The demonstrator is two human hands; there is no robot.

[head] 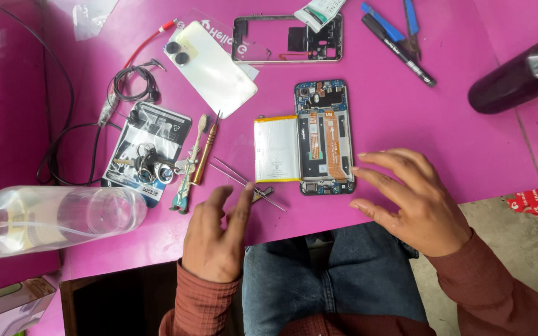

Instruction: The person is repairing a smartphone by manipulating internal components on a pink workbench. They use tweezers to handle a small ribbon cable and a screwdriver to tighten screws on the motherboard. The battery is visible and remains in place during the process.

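Observation:
An opened phone body lies on the pink table, its circuit boards and orange flex cable bare. A white battery with yellow edges is lifted out and lies against its left side. My right hand hovers just right of the phone's lower corner, fingers spread, holding nothing. My left hand is at the table's front edge with its fingertips at thin metal tweezers, not gripping them.
White back cover and empty phone frame lie at the back. Screwdriver, toothbrush, keys on a packet, and black cables sit left. Clear bottle lies front left, dark bottle far right, black pen at the back.

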